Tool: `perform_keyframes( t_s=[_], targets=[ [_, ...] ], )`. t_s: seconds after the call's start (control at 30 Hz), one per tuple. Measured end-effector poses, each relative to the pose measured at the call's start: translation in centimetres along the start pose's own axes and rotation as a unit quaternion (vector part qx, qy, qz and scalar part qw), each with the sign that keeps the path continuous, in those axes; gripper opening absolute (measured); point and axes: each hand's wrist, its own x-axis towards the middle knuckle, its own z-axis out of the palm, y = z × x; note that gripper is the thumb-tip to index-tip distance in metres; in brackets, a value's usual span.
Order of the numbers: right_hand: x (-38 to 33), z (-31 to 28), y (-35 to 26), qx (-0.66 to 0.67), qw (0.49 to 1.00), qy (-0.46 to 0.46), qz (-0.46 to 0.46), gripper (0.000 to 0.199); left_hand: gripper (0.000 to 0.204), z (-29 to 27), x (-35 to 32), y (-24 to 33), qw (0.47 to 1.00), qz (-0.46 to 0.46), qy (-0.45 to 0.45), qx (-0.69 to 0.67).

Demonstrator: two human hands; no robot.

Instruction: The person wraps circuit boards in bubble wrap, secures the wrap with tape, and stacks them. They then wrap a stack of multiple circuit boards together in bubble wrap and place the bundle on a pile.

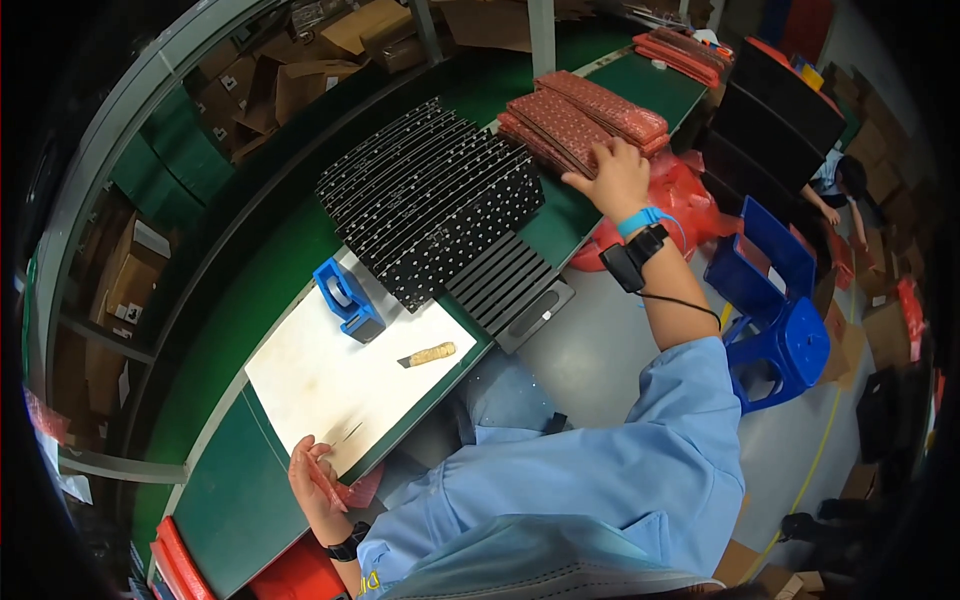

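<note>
My right hand (pixel 618 182) reaches over a stack of packs in red bubble wrap (pixel 560 130) at the far end of the bench, fingers apart and touching the nearer edge of the stack. My left hand (pixel 314 474) is at the near left corner of a white board (pixel 300 370). Its fingers curl around a piece of red bubble wrap (pixel 362 488), partly hidden by the hand. On the board lie a cutter with a tape-wrapped handle (pixel 430 355) and a blue tape dispenser (pixel 348 300). Beyond them, black panels with white spots (pixel 430 190) stand in a slotted row.
A black slotted rack (pixel 512 290) sits beside the panels on the green bench (pixel 225 490). Crumpled red wrap (pixel 685 205) hangs by the bench's right side. Blue stools (pixel 775 340) stand on the floor at right. Cartons (pixel 140 265) fill shelves at left. Another person (pixel 838 185) works far right.
</note>
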Motion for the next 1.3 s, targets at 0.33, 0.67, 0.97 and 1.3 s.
perform_keyframes(
  t_s=[0.33,0.67,0.97,1.3],
  targets=[
    [0.0,3.0,1.4,0.013,0.994,-0.043,-0.097,0.062,0.029,0.6,0.0,0.4,1.0,0.005,-0.002,-0.012],
    [1.1,9.3,-4.6,-0.142,0.982,0.024,-0.126,0.069,0.031,-0.2,0.3,-0.5,1.0,0.011,-0.001,0.018],
    [5.8,4.2,-5.0,-0.053,0.987,-0.137,0.062,0.072,0.026,1.1,0.0,0.1,1.0,0.004,0.006,0.027],
    [5.1,4.7,-2.2,-0.032,0.979,-0.2,0.034,0.081,0.025,0.6,0.2,-0.2,1.0,0.006,-0.012,-0.003]
  ],
)
